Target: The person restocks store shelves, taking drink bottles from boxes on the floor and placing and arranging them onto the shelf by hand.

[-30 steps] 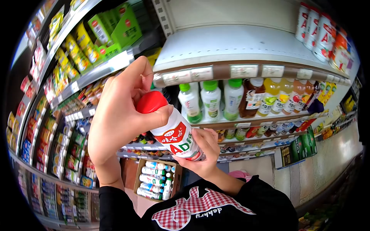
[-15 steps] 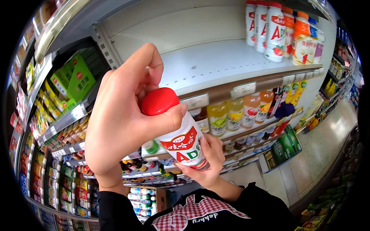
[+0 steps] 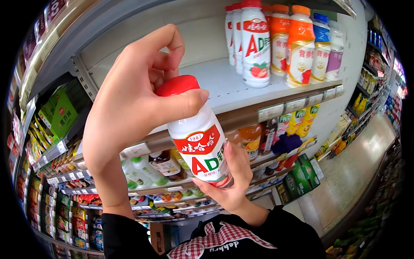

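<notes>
A white plastic milk-drink bottle (image 3: 196,144) with a red label and green and red lettering is held tilted in front of me. Around its red cap (image 3: 177,85) my left hand (image 3: 123,93) is closed, thumb in front and fingers curled behind. Lower down, my right hand (image 3: 233,179) grips the bottle near its base, with the thumb and fingers on either side. The cap sits on the bottle's neck; whether it is loose cannot be seen.
Behind the hands is a white shelf (image 3: 207,69). Similar red-capped bottles (image 3: 255,47) stand at its right, beside orange-capped bottles (image 3: 299,49). Lower shelves hold juice bottles (image 3: 250,138). Snack racks (image 3: 64,216) line the left, and a green carton (image 3: 302,175) stands near the aisle floor.
The view has shifted, so the shelf bottles appear farther left and larger. Both hands keep their hold on the bottle, which looks slightly more upright.
</notes>
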Available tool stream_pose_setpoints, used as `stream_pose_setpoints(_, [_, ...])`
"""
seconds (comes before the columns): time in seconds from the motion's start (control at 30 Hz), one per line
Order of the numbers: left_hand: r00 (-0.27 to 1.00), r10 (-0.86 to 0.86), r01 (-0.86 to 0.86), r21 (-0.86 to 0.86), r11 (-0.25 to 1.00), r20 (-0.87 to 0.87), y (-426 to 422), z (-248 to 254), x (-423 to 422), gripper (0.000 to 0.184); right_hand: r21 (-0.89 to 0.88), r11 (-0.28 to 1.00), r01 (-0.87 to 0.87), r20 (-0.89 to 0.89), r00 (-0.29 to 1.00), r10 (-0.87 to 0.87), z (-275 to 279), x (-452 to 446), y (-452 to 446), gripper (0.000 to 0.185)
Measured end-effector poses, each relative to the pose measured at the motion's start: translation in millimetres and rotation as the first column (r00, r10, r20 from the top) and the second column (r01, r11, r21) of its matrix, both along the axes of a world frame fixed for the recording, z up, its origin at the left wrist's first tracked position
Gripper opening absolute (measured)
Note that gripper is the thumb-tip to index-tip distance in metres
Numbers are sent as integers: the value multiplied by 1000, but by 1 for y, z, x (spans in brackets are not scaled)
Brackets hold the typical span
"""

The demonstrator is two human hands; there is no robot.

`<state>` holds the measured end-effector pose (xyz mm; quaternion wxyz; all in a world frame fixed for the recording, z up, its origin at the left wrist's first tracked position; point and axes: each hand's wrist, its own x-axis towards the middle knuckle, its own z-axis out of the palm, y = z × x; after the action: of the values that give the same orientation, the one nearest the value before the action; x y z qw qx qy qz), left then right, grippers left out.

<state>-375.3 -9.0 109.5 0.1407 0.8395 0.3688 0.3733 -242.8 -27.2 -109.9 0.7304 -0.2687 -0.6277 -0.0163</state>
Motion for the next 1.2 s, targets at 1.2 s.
stream_pose_setpoints(1.2, [963,261,-255,75,964,-73,143,-69,120,58,212,977,39,-68,997,-25,111,140,106,87])
